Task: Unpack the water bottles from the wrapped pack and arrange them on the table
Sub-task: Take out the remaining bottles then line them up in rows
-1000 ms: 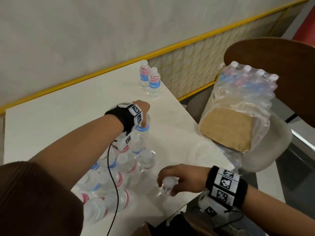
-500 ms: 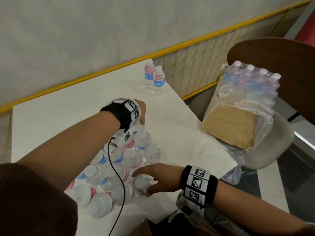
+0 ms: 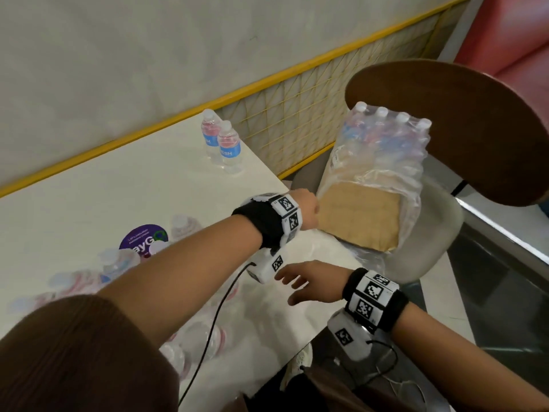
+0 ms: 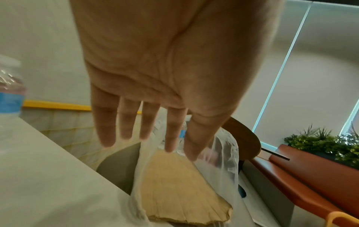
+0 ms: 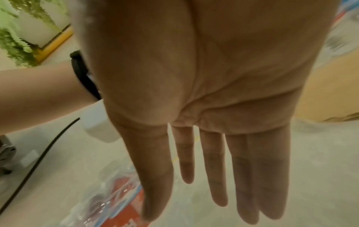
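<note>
"esh" on a far bottle's blue label (image 3: 229, 151); "ayg" on a purple sticker (image 3: 142, 241)

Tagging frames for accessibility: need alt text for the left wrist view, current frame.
The left hand is open with fingers spread and empty, reaching toward the wrapped pack of water bottles lying on a chair beside the white table. Torn clear plastic hangs over the pack's cardboard base; one upright bottle stands at the left edge.

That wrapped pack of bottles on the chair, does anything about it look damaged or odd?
Yes. The wrapped pack leans tilted on the chair, not flat. Its plastic wrap hangs loose, baring the cardboard base, which has a ragged edge in the left wrist view.
</note>
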{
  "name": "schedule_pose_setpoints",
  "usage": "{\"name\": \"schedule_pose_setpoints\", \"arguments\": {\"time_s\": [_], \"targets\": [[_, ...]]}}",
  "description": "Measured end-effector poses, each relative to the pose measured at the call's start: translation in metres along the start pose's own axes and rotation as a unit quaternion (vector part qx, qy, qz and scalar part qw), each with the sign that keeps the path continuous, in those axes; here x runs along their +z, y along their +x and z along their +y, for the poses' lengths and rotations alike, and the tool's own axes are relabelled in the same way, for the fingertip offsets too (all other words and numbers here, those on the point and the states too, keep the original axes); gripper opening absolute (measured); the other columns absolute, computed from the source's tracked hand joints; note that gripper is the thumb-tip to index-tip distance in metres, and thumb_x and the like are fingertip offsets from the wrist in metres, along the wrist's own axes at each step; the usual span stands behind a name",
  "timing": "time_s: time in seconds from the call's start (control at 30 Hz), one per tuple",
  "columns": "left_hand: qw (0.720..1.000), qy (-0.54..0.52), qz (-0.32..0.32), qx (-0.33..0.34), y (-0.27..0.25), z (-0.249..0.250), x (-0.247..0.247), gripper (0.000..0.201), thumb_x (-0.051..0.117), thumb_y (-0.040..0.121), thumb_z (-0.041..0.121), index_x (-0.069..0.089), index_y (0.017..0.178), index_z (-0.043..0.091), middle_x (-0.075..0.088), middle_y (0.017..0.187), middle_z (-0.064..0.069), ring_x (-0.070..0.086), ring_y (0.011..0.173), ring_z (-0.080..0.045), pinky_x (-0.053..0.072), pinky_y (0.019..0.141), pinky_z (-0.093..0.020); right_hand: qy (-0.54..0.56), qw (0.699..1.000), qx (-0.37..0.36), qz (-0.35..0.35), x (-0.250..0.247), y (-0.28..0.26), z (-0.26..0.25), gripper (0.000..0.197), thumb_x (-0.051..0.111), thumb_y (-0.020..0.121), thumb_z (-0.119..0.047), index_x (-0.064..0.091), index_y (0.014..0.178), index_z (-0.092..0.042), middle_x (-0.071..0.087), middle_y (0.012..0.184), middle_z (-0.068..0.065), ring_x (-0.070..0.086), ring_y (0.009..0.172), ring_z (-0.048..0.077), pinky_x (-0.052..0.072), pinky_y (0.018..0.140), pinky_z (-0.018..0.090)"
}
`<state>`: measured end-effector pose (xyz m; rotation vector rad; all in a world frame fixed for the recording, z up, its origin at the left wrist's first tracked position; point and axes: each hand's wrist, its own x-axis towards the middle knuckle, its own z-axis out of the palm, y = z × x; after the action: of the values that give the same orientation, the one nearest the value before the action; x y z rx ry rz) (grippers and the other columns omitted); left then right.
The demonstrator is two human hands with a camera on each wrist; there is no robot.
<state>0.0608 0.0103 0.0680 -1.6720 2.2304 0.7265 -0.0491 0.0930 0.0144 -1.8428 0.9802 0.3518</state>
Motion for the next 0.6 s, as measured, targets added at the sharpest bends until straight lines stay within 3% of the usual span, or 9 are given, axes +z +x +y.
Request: {"name": "schedule_pose_setpoints", "arguments": {"time_s": [0.1,0.17,0.27,0.37,0.47,0.6], "targets": [[0.999,-0.014,0.027,0.02,0.021,0.018,0.004,0.054,0.056,0.089,0.026,0.042,0.141,0.027,0.008,0.158,-0.01,0.015,0.144,-0.035,0.026,0.116,-0.042,0.017,0.999,0.024,0.021,-0.012,-0.006,0.024,0.052,0.068,0.085,-0.029,0.047,0.133,-0.027,0.055,0.131,0.001,0.059,0.112,0.017,0.048,0.098,0.033],[0.998,-0.027,0.05,0.033,0.035,0.024,0.005,0.06,0.057,0.088,0.024,0.036,0.144,0.025,-0.006,0.16,-0.006,0.0,0.147,-0.033,0.02,0.118,-0.044,0.028,0.998,0.044,0.037,-0.022,-0.01,0.042,0.05,0.067,0.085,-0.028,0.048,0.132,-0.027,0.056,0.13,0.001,0.06,0.111,0.017,0.048,0.097,0.031],[0.992,-0.039,0.106,0.052,0.051,0.03,0.004,0.066,0.056,0.088,0.024,0.027,0.147,0.013,-0.001,0.16,0.0,0.009,0.146,-0.029,0.028,0.115,-0.042,0.044,0.993,0.078,0.082,-0.048,-0.011,0.071,0.049,0.066,0.086,-0.026,0.049,0.132,-0.023,0.055,0.131,0.002,0.058,0.11,0.017,0.045,0.096,0.028],[0.981,-0.078,0.164,0.073,0.053,0.037,0.003,0.065,0.053,0.091,0.02,0.022,0.147,0.007,0.006,0.159,0.003,0.024,0.141,-0.025,0.035,0.11,-0.038,0.051,0.976,0.104,0.182,-0.086,-0.007,0.091,0.053,0.064,0.087,-0.021,0.045,0.137,-0.019,0.051,0.138,0.003,0.054,0.117,0.019,0.041,0.097,0.027],[0.965,-0.107,0.218,0.1,0.053,0.038,0.004,0.063,0.052,0.091,0.015,0.024,0.146,0.003,0.009,0.159,-0.001,0.025,0.143,-0.022,0.03,0.114,-0.035,0.106,0.943,0.118,0.291,-0.13,0.007,0.107,0.058,0.062,0.089,-0.019,0.037,0.141,-0.014,0.044,0.143,0.009,0.052,0.121,0.026,0.042,0.101,0.033],[0.948,-0.144,0.263,0.104,0.055,0.037,0.004,0.058,0.047,0.091,0.01,0.028,0.146,0.004,0.015,0.158,-0.001,0.027,0.142,-0.017,0.027,0.116,-0.031,0.099,0.93,0.193,0.298,-0.187,0.039,0.128,0.052,0.045,0.093,-0.046,0.045,0.138,-0.019,0.049,0.14,0.008,0.051,0.121,0.025,0.043,0.097,0.036]]}}
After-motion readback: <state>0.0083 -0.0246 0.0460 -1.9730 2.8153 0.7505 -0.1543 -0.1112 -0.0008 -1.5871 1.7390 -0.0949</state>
